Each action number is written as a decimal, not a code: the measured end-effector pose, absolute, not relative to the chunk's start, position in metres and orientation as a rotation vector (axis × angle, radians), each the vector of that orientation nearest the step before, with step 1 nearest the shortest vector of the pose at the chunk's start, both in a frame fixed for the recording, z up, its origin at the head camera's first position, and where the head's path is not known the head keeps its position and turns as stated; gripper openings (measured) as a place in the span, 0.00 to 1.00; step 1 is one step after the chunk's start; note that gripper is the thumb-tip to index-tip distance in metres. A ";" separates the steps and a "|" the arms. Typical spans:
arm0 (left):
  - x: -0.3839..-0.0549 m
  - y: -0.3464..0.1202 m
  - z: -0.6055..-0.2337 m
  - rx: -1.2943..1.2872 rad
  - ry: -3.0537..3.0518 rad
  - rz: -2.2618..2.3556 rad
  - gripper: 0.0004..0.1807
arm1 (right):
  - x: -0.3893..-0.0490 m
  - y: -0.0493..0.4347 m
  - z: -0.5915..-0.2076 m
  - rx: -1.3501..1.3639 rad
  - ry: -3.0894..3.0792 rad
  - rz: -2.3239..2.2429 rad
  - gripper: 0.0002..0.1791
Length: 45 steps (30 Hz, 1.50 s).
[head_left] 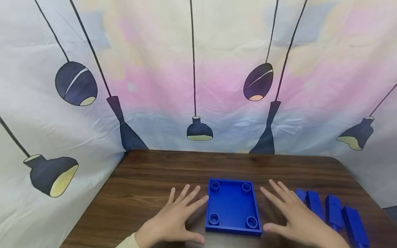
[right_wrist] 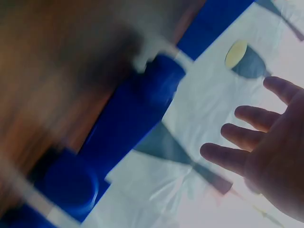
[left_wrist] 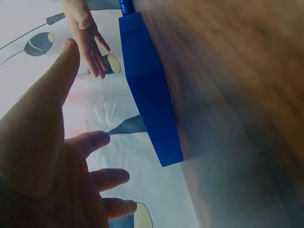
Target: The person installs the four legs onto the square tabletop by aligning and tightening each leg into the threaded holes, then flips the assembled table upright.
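A blue square plastic panel [head_left: 231,206] lies on the table, with a raised rim and a round socket in each corner. My left hand [head_left: 175,222] hovers at its left side, fingers spread and straight, index fingertip right at the rim in the head view. On the other side is my right hand [head_left: 294,217], also with fingers spread and nothing in its grasp. The left wrist view shows the panel [left_wrist: 147,80] edge-on beyond the left hand [left_wrist: 61,142]. In the right wrist view, the right hand [right_wrist: 275,147] is beside blue blocks [right_wrist: 123,114] with round ends.
Several blue blocks [head_left: 334,210] lie in a row to the right, partly behind the right hand and forearm. The dark wood-grain table [head_left: 173,168] reaches back to a hanging cloth [head_left: 161,86] printed with lamps.
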<state>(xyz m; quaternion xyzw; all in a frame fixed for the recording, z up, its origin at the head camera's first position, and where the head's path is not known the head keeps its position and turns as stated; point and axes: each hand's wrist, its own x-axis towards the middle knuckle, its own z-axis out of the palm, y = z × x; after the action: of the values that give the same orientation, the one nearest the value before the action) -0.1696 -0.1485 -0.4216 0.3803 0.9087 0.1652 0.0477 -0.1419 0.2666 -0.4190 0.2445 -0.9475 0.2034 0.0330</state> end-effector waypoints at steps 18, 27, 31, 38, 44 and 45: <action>-0.188 -0.158 -0.424 1.030 2.712 0.714 0.55 | -0.172 0.298 -0.417 0.500 -3.112 0.505 0.53; -0.198 -0.154 -0.426 0.965 2.702 0.793 0.53 | -0.183 0.307 -0.403 0.375 -3.219 0.562 0.54; -0.201 -0.150 -0.430 0.948 2.697 0.817 0.53 | -0.185 0.312 -0.400 0.339 -3.236 0.575 0.54; -0.207 -0.145 -0.439 0.947 2.631 0.902 0.54 | -0.189 0.318 -0.407 0.402 -3.249 0.617 0.54; -0.210 -0.147 -0.447 0.909 2.595 0.946 0.54 | -0.192 0.320 -0.409 0.429 -3.247 0.639 0.51; -0.211 -0.146 -0.448 0.904 2.594 0.951 0.53 | -0.193 0.319 -0.409 0.440 -3.246 0.636 0.51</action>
<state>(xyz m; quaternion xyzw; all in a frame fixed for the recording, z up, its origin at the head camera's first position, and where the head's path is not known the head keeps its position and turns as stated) -0.2112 -0.1464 -0.4480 0.3088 0.8863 0.3248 0.1170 -0.1930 0.3194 -0.4090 0.1311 -0.9682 0.1897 -0.0974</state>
